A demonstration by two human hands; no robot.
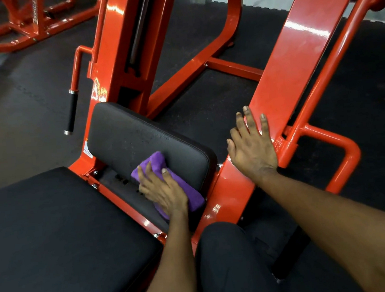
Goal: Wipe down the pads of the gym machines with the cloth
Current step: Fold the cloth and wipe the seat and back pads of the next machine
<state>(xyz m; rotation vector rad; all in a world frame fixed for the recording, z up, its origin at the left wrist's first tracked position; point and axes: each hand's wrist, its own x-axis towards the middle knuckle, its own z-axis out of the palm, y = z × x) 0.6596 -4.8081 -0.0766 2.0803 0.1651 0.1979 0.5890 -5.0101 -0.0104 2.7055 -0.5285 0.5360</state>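
Observation:
A small black pad is mounted on a red machine frame. My left hand presses a folded purple cloth flat against the lower near edge of that pad. A larger black seat pad lies at the lower left. My right hand rests with fingers spread on the slanted red beam to the right of the small pad, holding nothing.
A black-gripped handle hangs left of the small pad. Red crossbars span the dark rubber floor behind. Another red machine stands at the far left. My dark-trousered knee is at the bottom centre.

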